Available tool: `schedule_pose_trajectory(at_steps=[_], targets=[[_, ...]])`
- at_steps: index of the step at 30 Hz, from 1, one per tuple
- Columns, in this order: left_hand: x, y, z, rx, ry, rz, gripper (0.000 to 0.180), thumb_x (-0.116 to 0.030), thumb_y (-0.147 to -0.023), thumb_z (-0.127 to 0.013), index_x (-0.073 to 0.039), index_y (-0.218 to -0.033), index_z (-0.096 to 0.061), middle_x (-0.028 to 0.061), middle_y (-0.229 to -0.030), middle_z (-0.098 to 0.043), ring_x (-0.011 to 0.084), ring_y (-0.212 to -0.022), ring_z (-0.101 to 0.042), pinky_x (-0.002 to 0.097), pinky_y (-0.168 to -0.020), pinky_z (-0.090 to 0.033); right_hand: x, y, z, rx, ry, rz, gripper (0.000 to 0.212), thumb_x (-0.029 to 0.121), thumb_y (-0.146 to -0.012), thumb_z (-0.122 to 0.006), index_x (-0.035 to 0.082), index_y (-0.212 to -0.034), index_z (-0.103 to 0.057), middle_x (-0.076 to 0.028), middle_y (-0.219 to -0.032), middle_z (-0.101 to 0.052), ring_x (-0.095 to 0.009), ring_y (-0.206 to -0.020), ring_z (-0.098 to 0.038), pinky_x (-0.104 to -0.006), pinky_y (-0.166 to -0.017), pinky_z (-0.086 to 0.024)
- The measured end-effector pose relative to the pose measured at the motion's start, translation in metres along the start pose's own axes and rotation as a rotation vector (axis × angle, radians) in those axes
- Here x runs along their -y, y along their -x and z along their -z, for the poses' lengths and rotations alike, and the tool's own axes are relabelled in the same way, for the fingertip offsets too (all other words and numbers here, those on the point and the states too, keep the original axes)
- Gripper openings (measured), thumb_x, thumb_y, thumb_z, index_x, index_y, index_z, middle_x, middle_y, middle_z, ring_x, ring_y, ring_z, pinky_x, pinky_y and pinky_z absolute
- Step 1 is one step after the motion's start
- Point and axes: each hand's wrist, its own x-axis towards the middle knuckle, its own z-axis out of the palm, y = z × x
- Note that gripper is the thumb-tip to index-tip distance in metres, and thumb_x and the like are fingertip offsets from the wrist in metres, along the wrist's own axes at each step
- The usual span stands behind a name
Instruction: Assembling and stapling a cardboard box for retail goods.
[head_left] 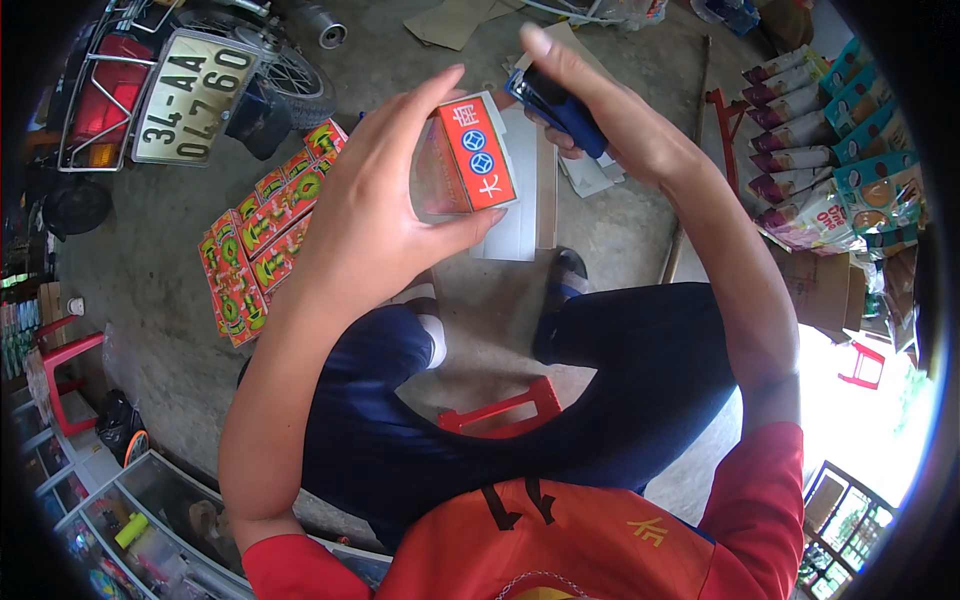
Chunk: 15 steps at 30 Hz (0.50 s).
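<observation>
My left hand (372, 205) is wrapped round a small red box (480, 160) with blue round marks on one face, thumb at its near edge and fingers at the far side. The box is raised in front of me, tilted, and one of its sides looks pale and see-through. My right hand (630, 125) grips a dark blue and black stapler (562, 110), its thumb raised above the top. The stapler's front end is close to the box's upper right corner; whether they touch, I cannot tell. Below the box lies a pale cardboard sheet (508, 235).
Rows of red and green printed boxes (250, 260) lie on the concrete floor at left. Behind them stands a motorbike (115, 95). Snack packets (830, 160) hang at right, near a wooden pole (690, 200). A red stool (545, 400) shows between my legs.
</observation>
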Motion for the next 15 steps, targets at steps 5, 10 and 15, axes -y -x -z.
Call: schedule_pose_trajectory(at_steps=[5,10,15], targets=[[0.001,-0.001,-0.001,0.009,0.012,0.033,0.1,-0.015,-0.07,-0.095,-0.009,-0.157,-0.046,0.0156,-0.146,-0.06,0.0292,-0.136,-0.058,0.0436,-0.114,-0.046,0.003,0.003,-0.016,0.05,-0.164,0.134,0.044,0.038,-0.076,-0.093,0.004,-0.1,-0.077,0.002,-0.072,-0.059,-0.007,-0.064,-0.049,-0.0263,-0.058,-0.037],[0.013,-0.008,0.007,-0.067,0.605,0.171,0.099,-0.057,-0.089,-0.076,-0.007,-0.164,-0.033,0.017,-0.16,-0.045,0.0275,-0.148,-0.043,0.0476,-0.124,-0.034,0.016,0.018,-0.016,-0.028,-0.046,0.273,0.03,0.024,-0.084,-0.088,0.003,-0.1,-0.073,0.001,-0.078,-0.063,-0.006,-0.069,-0.054,-0.0253,-0.062,-0.042],[0.047,-0.012,0.038,-0.166,0.945,0.716,0.104,-0.081,-0.096,-0.049,0.0,-0.16,-0.035,0.0187,-0.151,-0.052,0.0275,-0.141,-0.048,0.0444,-0.121,-0.036,0.024,0.041,-0.035,0.012,0.183,0.667,0.017,0.004,-0.087,-0.082,0.002,-0.098,-0.068,-0.002,-0.087,-0.066,-0.01,-0.083,-0.066,-0.027,-0.076,-0.052]])
